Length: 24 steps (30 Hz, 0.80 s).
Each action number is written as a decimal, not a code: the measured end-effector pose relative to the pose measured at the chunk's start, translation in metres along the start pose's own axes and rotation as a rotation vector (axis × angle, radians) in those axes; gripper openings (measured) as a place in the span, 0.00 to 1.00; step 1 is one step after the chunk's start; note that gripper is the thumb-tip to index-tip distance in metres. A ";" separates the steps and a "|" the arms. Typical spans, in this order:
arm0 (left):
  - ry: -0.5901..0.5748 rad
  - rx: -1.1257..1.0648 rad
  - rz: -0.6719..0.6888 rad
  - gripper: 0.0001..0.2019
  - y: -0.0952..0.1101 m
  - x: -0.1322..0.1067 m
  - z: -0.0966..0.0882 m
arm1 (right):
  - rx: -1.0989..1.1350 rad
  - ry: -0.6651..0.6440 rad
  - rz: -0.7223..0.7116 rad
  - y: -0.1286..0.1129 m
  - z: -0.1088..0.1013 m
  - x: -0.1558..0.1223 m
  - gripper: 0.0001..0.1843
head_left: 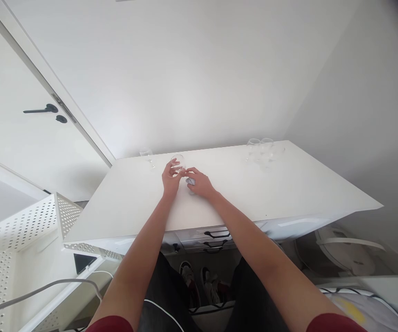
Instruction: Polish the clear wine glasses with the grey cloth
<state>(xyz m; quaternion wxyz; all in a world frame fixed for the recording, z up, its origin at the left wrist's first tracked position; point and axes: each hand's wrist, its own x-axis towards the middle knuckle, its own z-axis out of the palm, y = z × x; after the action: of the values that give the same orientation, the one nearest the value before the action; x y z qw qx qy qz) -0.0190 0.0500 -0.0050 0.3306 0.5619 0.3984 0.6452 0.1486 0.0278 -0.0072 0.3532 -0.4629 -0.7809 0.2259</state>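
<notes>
Glass (pixel 178 161) sat between the fingers of both hands
The left hand (pixel 171 179) had its fingers half curled about the bowl; the right hand (pixel 201 183) bent its fingers by the bowl's near side and over a pale wad (pixel 190 181), perhaps cloth, their grip hard to tell. The glass was probably light, stiff, slippery and fragile, best held low on the bowl. It looked clear, round and thin; another glass (pixel 146 154) stood beyond the left fingers, more glasses (pixel 254 144) well right of the right fingers
</notes>
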 end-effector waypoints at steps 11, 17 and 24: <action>-0.065 0.063 -0.048 0.21 -0.004 0.002 0.002 | -0.234 -0.097 0.114 -0.005 0.021 0.002 0.19; -0.076 0.011 -0.085 0.31 -0.003 -0.001 -0.001 | -0.359 -0.044 0.219 -0.001 0.012 -0.003 0.22; -0.029 -0.004 -0.088 0.23 -0.006 -0.001 0.000 | -0.570 0.038 0.467 0.049 -0.066 -0.051 0.26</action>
<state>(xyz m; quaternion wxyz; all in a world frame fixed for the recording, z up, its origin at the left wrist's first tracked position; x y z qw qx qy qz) -0.0187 0.0517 -0.0114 0.3653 0.5527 0.4167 0.6225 0.2433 0.0074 -0.0151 0.1637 -0.7126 -0.6790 0.0651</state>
